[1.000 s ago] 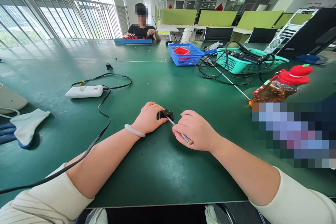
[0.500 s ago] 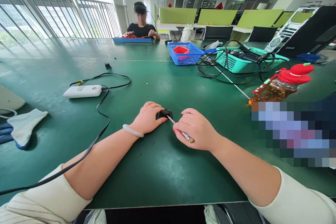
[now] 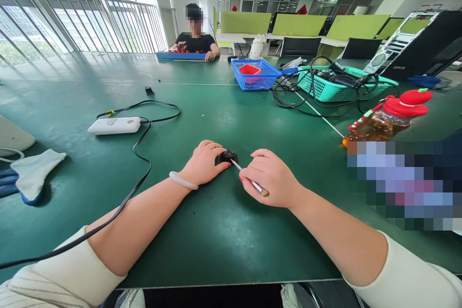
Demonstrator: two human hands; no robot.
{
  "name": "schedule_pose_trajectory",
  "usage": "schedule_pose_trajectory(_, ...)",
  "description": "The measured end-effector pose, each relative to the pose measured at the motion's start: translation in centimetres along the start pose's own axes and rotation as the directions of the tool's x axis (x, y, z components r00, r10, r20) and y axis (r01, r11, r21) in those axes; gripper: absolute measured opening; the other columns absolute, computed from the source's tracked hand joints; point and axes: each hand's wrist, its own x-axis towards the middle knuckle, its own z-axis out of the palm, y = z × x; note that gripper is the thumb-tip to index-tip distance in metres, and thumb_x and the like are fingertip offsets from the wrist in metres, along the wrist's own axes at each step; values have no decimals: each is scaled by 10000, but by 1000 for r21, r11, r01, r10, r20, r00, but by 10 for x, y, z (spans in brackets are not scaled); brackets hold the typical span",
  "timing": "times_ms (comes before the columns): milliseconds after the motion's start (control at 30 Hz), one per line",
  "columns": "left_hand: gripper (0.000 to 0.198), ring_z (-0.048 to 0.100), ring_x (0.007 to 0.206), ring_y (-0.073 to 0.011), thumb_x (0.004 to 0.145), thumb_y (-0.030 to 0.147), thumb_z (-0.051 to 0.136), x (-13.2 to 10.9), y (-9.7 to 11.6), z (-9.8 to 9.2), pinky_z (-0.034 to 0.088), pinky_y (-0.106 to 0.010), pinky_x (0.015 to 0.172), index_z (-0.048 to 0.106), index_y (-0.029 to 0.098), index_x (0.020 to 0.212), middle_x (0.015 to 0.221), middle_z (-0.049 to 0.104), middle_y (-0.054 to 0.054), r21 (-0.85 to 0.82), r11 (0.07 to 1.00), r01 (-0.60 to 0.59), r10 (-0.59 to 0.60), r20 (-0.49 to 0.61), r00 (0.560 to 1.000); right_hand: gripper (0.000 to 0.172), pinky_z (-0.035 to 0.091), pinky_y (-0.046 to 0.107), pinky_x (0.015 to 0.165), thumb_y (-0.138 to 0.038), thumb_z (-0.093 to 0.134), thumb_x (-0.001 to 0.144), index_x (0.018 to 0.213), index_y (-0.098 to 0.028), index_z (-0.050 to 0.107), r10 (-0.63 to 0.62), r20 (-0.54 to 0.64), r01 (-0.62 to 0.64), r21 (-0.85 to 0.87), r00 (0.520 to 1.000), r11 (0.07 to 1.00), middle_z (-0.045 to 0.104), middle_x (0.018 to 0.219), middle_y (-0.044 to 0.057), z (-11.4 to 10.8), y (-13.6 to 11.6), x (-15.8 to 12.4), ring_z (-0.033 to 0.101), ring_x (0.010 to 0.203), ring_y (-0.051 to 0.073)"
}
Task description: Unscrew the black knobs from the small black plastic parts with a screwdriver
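A small black part (image 3: pixel 228 156) lies on the green table (image 3: pixel 224 231) in front of me. My left hand (image 3: pixel 204 163) rests on the table with its fingers closed against the left side of the part. My right hand (image 3: pixel 270 178) is closed round a thin metal tool (image 3: pixel 249 180) with a brown end. The tool's tip touches the black part from the right. A pale bangle sits on my left wrist.
A white power bank (image 3: pixel 114 125) with a black cable (image 3: pixel 139 154) lies at the left. Beside it are cloths (image 3: pixel 34 168). A bottle with a red cap (image 3: pixel 388 118) lies at the right. Blue basket (image 3: pixel 255 77) and teal basket (image 3: pixel 337 89) stand farther back. Another person sits at the far end.
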Motion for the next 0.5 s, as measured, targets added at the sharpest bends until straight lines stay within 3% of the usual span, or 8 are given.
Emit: schedule_pose_trajectory(500, 379, 492, 1266, -314, 874, 430, 631, 0, 1, 0, 395, -493, 1123, 690, 217, 1182, 1239, 682, -83, 39, 999, -13, 13, 9, 1000, 165, 480, 348, 889, -158, 538, 893, 766, -210, 629, 1, -22, -1, 17, 1000, 1000, 646, 627, -26, 0, 1, 1, 541, 587, 121)
